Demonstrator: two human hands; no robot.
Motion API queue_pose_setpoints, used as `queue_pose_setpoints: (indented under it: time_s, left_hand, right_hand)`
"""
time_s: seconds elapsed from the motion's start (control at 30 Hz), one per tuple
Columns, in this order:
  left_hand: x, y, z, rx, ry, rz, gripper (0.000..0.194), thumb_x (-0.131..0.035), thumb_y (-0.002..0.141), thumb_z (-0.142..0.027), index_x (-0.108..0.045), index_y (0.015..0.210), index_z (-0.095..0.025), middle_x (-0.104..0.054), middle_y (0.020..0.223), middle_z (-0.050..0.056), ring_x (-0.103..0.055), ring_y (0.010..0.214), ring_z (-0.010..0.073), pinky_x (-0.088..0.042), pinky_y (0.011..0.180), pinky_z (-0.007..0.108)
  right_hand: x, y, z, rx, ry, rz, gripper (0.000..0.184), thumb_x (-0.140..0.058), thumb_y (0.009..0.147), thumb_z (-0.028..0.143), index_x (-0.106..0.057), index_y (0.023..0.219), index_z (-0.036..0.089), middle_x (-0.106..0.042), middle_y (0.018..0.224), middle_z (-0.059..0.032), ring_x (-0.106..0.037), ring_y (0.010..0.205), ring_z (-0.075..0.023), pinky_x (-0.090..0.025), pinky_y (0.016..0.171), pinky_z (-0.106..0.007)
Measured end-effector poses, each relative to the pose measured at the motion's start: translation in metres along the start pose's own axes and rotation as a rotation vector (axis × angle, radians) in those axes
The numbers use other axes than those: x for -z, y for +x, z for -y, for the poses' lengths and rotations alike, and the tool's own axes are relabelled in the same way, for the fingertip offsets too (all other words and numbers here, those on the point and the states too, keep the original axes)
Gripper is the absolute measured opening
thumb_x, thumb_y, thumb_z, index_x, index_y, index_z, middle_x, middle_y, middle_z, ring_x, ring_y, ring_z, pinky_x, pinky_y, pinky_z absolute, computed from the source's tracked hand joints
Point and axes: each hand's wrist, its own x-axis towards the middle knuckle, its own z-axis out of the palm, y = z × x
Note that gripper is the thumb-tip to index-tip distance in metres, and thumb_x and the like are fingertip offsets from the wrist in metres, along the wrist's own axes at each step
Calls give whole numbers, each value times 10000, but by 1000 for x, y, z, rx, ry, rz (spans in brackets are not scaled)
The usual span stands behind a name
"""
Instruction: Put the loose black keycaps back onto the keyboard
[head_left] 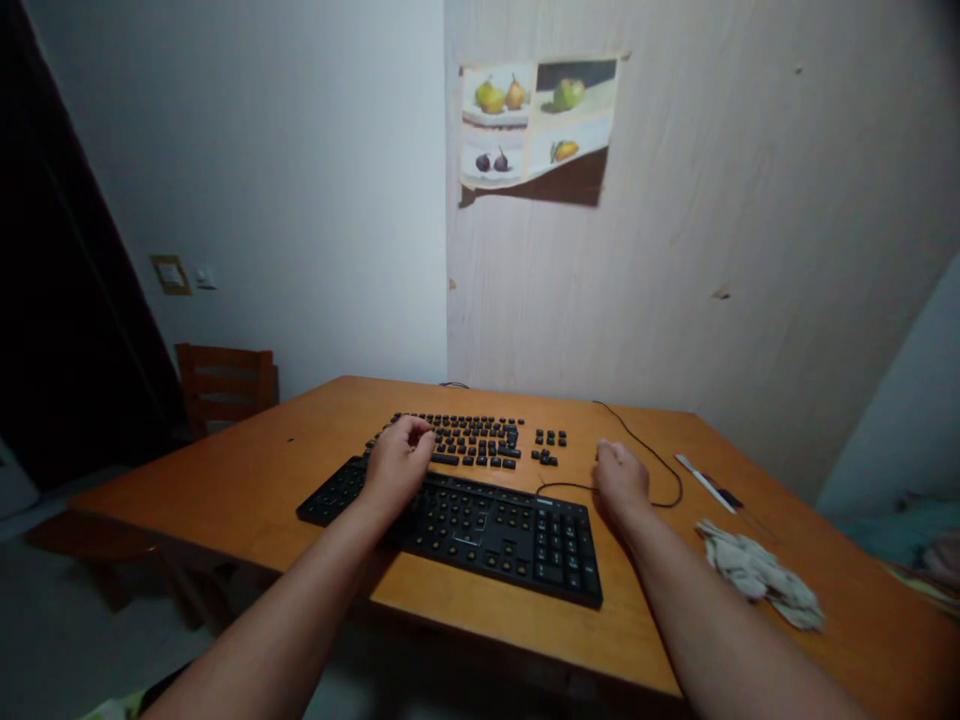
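A black keyboard (480, 530) lies on the orange wooden table (247, 480), its cable (645, 450) looping off to the right. Behind it, loose black keycaps (472, 438) are laid out in rows on the tabletop, with a small separate group (550, 447) to their right. My left hand (400, 462) reaches over the keyboard's far edge, fingers curled at the left end of the keycap rows; what they pinch is hidden. My right hand (619, 478) rests on the table to the right of the keyboard, fingers curled inward, near the cable.
A crumpled grey cloth (757, 572) lies on the table at the right. A thin white tool (703, 481) and a dark one lie beyond it. A wooden chair (225, 385) stands at the far left. A fruit poster (536, 125) hangs on the wall.
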Motion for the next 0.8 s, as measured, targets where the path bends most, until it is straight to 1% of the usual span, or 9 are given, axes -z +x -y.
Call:
queue_pose_setpoints:
  time_s: [0.07, 0.17, 0.23, 0.33, 0.47, 0.57, 0.7, 0.8]
  left_hand:
    - [-10, -1, -11, -60, 33, 95, 177, -505, 863, -342, -617, 857, -205, -659, 830, 28, -609, 788, 178, -468, 732, 294]
    - [-24, -2, -28, -184, 97, 233, 159, -514, 861, -307, -639, 852, -210, -670, 878, 38, -600, 855, 189, -457, 772, 303]
    - [-33, -1, -37, -253, 142, 321, 141, -539, 845, -294, -654, 849, -213, -675, 884, 40, -593, 870, 194, -450, 782, 306]
    - [-48, 6, -47, -320, 187, 447, 142, -556, 830, -302, -672, 836, -221, -680, 872, 34, -592, 876, 198, -446, 794, 306]
    - [-69, 23, -54, -370, 224, 539, 149, -566, 799, -280, -695, 850, -226, -693, 911, 38, -602, 878, 203, -458, 781, 305]
    - [-83, 36, -59, -412, 273, 593, 151, -570, 784, -261, -701, 853, -229, -703, 885, 39, -610, 865, 213, -461, 784, 320]
    - [-99, 47, -68, -439, 353, 640, 189, -596, 779, -315, -713, 899, -228, -702, 923, 66, -608, 867, 236, -463, 771, 346]
    - [-110, 51, -70, -477, 411, 672, 253, -579, 795, -358, -717, 960, -226, -689, 982, 89, -594, 907, 256, -459, 790, 368]
  right_hand:
    - [-3, 0, -2, -5, -19, 7, 431, -393, 866, 492, -495, 554, 213, -537, 557, -21, -471, 577, -181, -273, 543, -286]
    - [-8, 0, -2, -9, -36, 9, 444, -385, 873, 493, -483, 542, 214, -530, 547, -22, -467, 572, -180, -266, 541, -285]
    - [-11, 0, -1, -7, -38, 10, 447, -396, 871, 506, -498, 550, 212, -540, 554, -23, -470, 576, -179, -268, 544, -283]
    - [-10, 2, -1, -19, -31, -10, 445, -403, 870, 514, -547, 582, 207, -568, 576, -30, -473, 582, -178, -273, 547, -282]
    - [-9, 5, -7, -51, -3, -57, 443, -392, 877, 509, -588, 627, 201, -592, 589, -33, -469, 571, -177, -282, 541, -283]
    - [-12, 7, -12, -63, 16, -79, 440, -394, 877, 515, -594, 640, 203, -598, 580, -25, -465, 554, -175, -289, 532, -280]
    - [-16, 8, -16, -76, 27, -90, 430, -404, 874, 512, -608, 659, 201, -594, 564, -18, -466, 537, -176, -283, 515, -275]
    - [-16, 8, -16, -71, 29, -78, 430, -410, 872, 511, -609, 653, 199, -587, 560, -15, -470, 543, -176, -287, 519, -276]
